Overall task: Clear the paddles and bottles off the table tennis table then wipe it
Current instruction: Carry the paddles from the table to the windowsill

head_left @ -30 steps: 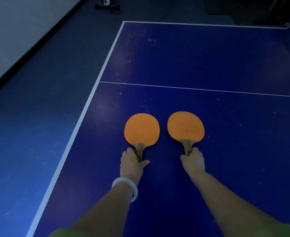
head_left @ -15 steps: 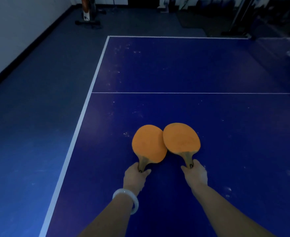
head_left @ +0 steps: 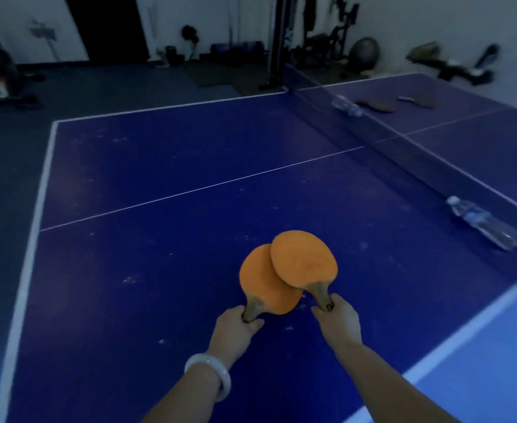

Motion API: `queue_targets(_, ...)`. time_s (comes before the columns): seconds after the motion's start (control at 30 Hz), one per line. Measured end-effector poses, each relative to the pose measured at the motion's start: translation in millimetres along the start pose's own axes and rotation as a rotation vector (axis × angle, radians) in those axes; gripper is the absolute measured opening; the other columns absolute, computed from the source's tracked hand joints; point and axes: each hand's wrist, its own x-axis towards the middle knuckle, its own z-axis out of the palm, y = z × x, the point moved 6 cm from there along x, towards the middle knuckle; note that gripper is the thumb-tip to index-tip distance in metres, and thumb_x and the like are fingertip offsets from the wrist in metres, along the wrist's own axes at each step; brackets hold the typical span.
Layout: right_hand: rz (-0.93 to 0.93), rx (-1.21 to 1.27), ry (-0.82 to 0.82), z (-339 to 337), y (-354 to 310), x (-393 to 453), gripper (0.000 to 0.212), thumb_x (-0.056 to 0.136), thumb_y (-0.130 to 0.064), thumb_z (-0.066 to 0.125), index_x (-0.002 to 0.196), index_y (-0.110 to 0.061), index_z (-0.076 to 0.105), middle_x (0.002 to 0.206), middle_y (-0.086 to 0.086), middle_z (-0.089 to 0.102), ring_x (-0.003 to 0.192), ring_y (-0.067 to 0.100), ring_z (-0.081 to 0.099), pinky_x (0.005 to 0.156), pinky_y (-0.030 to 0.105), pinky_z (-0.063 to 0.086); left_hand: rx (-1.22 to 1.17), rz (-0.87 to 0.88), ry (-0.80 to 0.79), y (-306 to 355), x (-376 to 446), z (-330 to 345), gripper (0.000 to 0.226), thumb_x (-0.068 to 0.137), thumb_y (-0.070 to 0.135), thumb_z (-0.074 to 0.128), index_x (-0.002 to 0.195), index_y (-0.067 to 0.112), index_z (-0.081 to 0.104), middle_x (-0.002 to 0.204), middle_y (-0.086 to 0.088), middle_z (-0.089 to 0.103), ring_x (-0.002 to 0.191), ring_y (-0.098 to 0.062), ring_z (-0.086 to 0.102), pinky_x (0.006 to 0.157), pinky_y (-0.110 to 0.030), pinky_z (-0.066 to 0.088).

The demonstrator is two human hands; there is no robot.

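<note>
My left hand [head_left: 235,328] grips the handle of one orange paddle [head_left: 260,282]. My right hand [head_left: 339,320] grips the handle of a second orange paddle [head_left: 304,259], whose blade overlaps the first one's. Both are above the blue table tennis table [head_left: 159,166]. A clear plastic bottle [head_left: 484,222] lies on its side by the net at the right. Beyond the net [head_left: 358,126] lie another bottle [head_left: 347,108] and two dark paddles [head_left: 379,105] [head_left: 419,100].
The table's white edge line [head_left: 28,239] runs down the left, with dark floor beyond it. Gym equipment [head_left: 327,41] and an exercise ball [head_left: 364,53] stand along the far wall. A dark doorway [head_left: 110,25] is at the back left.
The two paddles have been brought together until their blades overlap. My view has turned right and up, bringing the net, the bottles and the far paddles into sight.
</note>
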Motion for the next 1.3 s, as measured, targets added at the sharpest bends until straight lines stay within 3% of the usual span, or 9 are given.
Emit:
queue_targets(0.23,0.090,0.083,0.250,-147,88,-28,0.032,0.085,-0.005,0.058,0.068,-0.013,0.032,0.061,0.004,0.035,0.054,0.018,0.028,0.051,0.029,0.024,0.101,0.098,-0.173,88,-31,122,0.017,0.094,0.026,0.061,0.085,0.013,0.054,0.064,-0.004,0.052,0.047,-0.013,0.045,0.045,-0.026,0.039)
queue_targets(0.4,0.195,0.113,0.407,-262,182,-77,0.026,0.081,-0.004,0.056,0.067,-0.011,0.036,0.059,0.003,0.040,0.053,0.019,0.032,0.051,0.028,0.024,0.186,0.183,-0.292,138,-86,244,0.018,0.094,0.025,0.061,0.083,0.013,0.052,0.067,-0.004,0.050,0.052,-0.014,0.045,0.046,-0.026,0.038)
queue_targets(0.5,0.260,0.154,0.492,-330,242,-119,0.025,0.081,-0.005,0.057,0.068,-0.012,0.036,0.059,0.004,0.040,0.052,0.019,0.032,0.050,0.028,0.023,0.213,0.251,-0.402,162,-126,329,0.006,0.094,0.021,0.059,0.093,0.019,0.054,0.063,-0.004,0.042,0.048,-0.015,0.038,0.044,-0.025,0.033)
queue_targets(0.63,0.338,0.203,0.632,-414,320,-180,0.025,0.081,-0.010,0.059,0.070,-0.013,0.037,0.061,0.002,0.041,0.052,0.018,0.033,0.050,0.029,0.024,0.282,0.334,-0.518,191,-178,440,0.022,0.091,0.022,0.061,0.075,0.015,0.047,0.057,-0.003,0.039,0.046,-0.017,0.037,0.049,-0.029,0.033)
queue_targets(0.73,0.416,0.225,0.728,-466,375,-228,0.022,0.083,-0.019,0.064,0.074,-0.012,0.045,0.064,0.001,0.048,0.053,0.017,0.040,0.049,0.029,0.028,0.317,0.384,-0.618,208,-221,518,0.020,0.090,0.022,0.063,0.077,0.011,0.053,0.056,-0.004,0.040,0.044,-0.018,0.038,0.049,-0.029,0.034)
queue_targets(0.87,0.502,0.306,0.845,-510,441,-287,0.025,0.086,-0.029,0.067,0.082,-0.009,0.054,0.069,0.001,0.052,0.056,0.014,0.044,0.050,0.028,0.033,0.395,0.461,-0.773,225,-276,612,0.020,0.088,0.026,0.065,0.082,0.010,0.054,0.057,-0.003,0.042,0.044,-0.017,0.038,0.047,-0.028,0.034)
queue_targets(1.03,0.651,0.402,1.018,-540,516,-360,0.033,0.087,-0.040,0.067,0.077,-0.014,0.048,0.067,-0.001,0.051,0.056,0.013,0.043,0.051,0.026,0.033,0.518,0.531,-0.995,232,-343,723,0.017,0.090,0.022,0.064,0.087,0.008,0.055,0.057,-0.004,0.043,0.043,-0.016,0.037,0.043,-0.025,0.032)
queue_targets(1.2,0.871,0.469,1.201,-548,573,-442,0.036,0.088,-0.041,0.066,0.073,-0.017,0.043,0.063,-0.005,0.048,0.054,0.011,0.041,0.052,0.025,0.031,0.661,0.623,-1.249,222,-419,820,0.016,0.091,0.023,0.064,0.096,0.008,0.060,0.054,-0.001,0.044,0.041,-0.014,0.037,0.042,-0.024,0.034)
queue_targets(1.3,0.999,0.518,1.327,-536,594,-497,0.035,0.088,-0.040,0.066,0.074,-0.015,0.046,0.066,-0.004,0.051,0.056,0.012,0.044,0.054,0.027,0.035,0.757,0.663,-1.409,202,-472,857,0.011,0.092,0.021,0.064,0.091,0.012,0.060,0.055,-0.001,0.045,0.040,-0.013,0.038,0.041,-0.025,0.034)
